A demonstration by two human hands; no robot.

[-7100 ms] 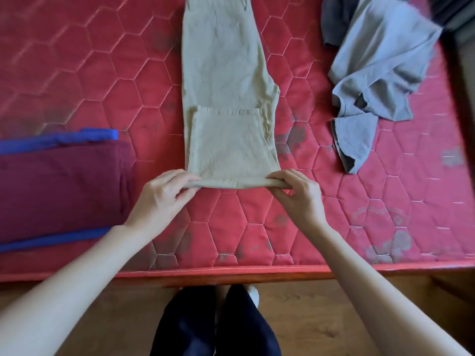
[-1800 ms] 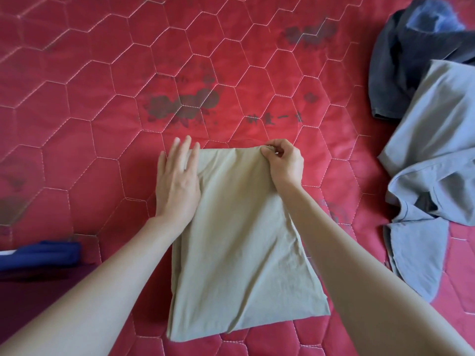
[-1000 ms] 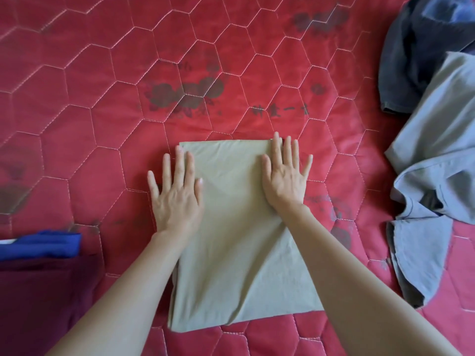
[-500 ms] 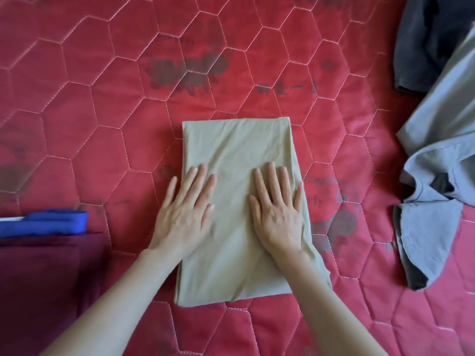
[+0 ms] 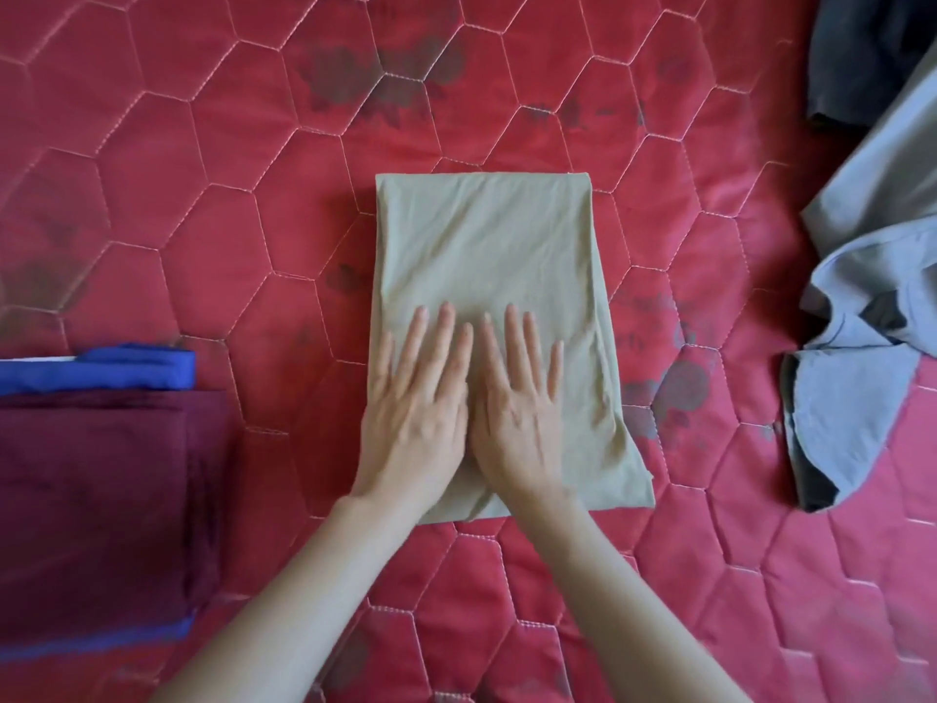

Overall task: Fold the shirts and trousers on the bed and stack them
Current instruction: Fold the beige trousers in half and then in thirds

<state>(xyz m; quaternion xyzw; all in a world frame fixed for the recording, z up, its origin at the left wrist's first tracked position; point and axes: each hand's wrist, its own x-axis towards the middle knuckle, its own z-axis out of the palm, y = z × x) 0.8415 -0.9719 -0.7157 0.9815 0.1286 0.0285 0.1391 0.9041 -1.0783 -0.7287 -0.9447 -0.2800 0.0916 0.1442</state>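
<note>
Folded khaki trousers [image 5: 487,246] lie as a flat rectangle in the middle of the red quilted bed [image 5: 203,195]. My left hand [image 5: 416,413] and my right hand [image 5: 517,413] press flat on the lower half of the trousers, side by side, fingers straight and pointing away from me. At the left edge sits a stack with a folded maroon garment [image 5: 91,499] on top of a blue one [image 5: 137,367]. An unfolded grey shirt [image 5: 862,347] lies crumpled at the right.
A dark navy garment [image 5: 872,53] lies at the top right corner, partly under the grey shirt. Dark stains mark the mattress around the trousers. Bare mattress stretches above and below the trousers.
Both hands have slid down the folded trousers toward me and come together at the middle, staying flat on the cloth. The view has shifted a little downward.
</note>
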